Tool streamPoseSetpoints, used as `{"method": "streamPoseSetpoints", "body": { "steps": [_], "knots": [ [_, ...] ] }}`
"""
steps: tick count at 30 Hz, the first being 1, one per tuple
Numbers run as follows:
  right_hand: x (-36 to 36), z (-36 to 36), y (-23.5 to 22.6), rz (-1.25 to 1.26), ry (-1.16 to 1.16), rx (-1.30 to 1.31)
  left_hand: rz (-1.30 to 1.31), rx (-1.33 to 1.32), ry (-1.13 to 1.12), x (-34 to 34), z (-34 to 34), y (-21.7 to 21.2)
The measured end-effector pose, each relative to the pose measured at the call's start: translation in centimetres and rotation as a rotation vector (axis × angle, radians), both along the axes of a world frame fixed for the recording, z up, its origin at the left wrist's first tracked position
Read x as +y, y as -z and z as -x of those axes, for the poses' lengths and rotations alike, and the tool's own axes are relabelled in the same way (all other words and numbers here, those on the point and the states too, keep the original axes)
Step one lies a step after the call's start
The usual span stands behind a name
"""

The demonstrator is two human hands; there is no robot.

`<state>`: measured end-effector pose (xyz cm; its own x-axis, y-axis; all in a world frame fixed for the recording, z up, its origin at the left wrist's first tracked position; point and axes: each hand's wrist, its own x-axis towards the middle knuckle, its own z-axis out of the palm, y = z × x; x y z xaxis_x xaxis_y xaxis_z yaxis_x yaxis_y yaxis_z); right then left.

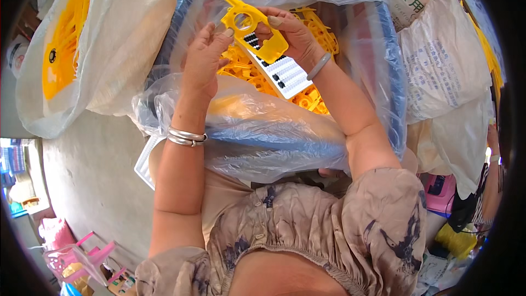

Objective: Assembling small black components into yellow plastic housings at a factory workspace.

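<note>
A flat yellow plastic part (273, 49), with a long narrow tip, a round hole and a squarish cut-out, is held up over a lined bin. My right hand (298, 35) grips its right edge between thumb and fingers. At its left edge, beside the round hole, my left hand (205, 57) has its thumb and fingers closed on the rim. Below the part lies a white ridged tray (293, 75) with small black pieces in some rows. Loose yellow plastic parts (238, 66) fill the bin around and under the tray.
The blue bin (395, 71) is lined with clear plastic film (263, 151), bunched along its near side. A white woven sack (129, 38) with larger yellow parts (68, 38) stands at left. More white sacks (438, 60) crowd the right. A pink stool (90, 255) sits at lower left.
</note>
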<state>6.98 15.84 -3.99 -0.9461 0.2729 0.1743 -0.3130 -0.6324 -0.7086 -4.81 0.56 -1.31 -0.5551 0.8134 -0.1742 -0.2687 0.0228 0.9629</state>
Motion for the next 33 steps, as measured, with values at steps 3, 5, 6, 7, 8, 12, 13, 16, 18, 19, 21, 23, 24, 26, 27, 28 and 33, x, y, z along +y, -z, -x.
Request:
{"method": "streamPoseSetpoints", "body": {
  "steps": [3, 5, 6, 7, 8, 12, 13, 16, 18, 19, 21, 23, 24, 26, 27, 28, 33],
  "knots": [
    [-2.0, 0.5, -1.4, -0.115, 0.075, -0.114, -0.324, -0.359, 0.217, 0.7, -0.5, 0.7],
    [-2.9, 1.0, -1.5, -0.495, 0.133, -0.271, -0.457, -0.518, 0.268, 0.9, -0.3, 0.4],
    [-3.3, 1.0, -1.5, -0.556, 0.197, -0.282, -0.525, -0.542, 0.286, 0.8, -0.2, 0.5],
    [-3.6, 1.1, -1.4, -0.621, 0.260, -0.291, -0.489, -0.553, 0.291, 1.1, 0.2, 0.7],
    [-3.6, 1.5, -0.7, -0.611, 0.441, -0.278, -0.482, -0.557, 0.289, 1.1, 0.5, 0.9],
    [1.2, 1.6, 5.2, -0.351, 0.688, -0.449, -0.476, -0.833, 0.305, 0.8, 1.3, 1.5],
    [2.7, 0.8, 8.2, -0.502, 0.714, -0.625, -0.500, -0.890, 0.363, 0.7, 1.4, 1.6],
    [4.0, -3.8, 17.4, -1.253, 0.419, -1.050, -0.362, -0.821, 0.219, 0.6, 0.6, 0.6],
    [4.2, -7.6, 22.1, -1.634, 0.358, -1.128, -0.549, -0.957, 0.532, 1.5, 0.7, 1.6],
    [2.3, -6.6, 21.9, -1.519, 0.242, -1.162, -0.540, -0.942, 0.499, 0.6, 1.5, 2.0],
    [1.1, -6.4, 22.2, -1.402, 0.266, -1.214, -0.520, -0.911, 0.493, 0.2, 1.7, 2.0],
    [1.4, -6.9, 22.7, -1.280, 0.305, -1.279, -0.505, -0.882, 0.471, 0.4, 1.9, 2.0],
    [1.6, -7.2, 23.0, -1.331, 0.344, -1.274, -0.492, -0.851, 0.443, 0.6, 1.9, 2.1],
    [1.7, -7.3, 23.0, -1.382, 0.380, -1.266, -0.493, -0.841, 0.445, 0.6, 2.0, 1.8],
    [1.7, -7.5, 23.1, -1.367, 0.355, -1.266, -0.495, -0.832, 0.447, 0.7, 1.9, 1.7],
    [1.4, -7.3, 22.6, -1.356, 0.331, -1.262, -0.496, -0.830, 0.447, 0.6, 1.7, 1.2],
    [-0.2, -5.8, 20.4, -1.472, 0.329, -1.330, -0.293, -0.694, 0.180, 0.2, 1.4, 0.0]
  ]
}}
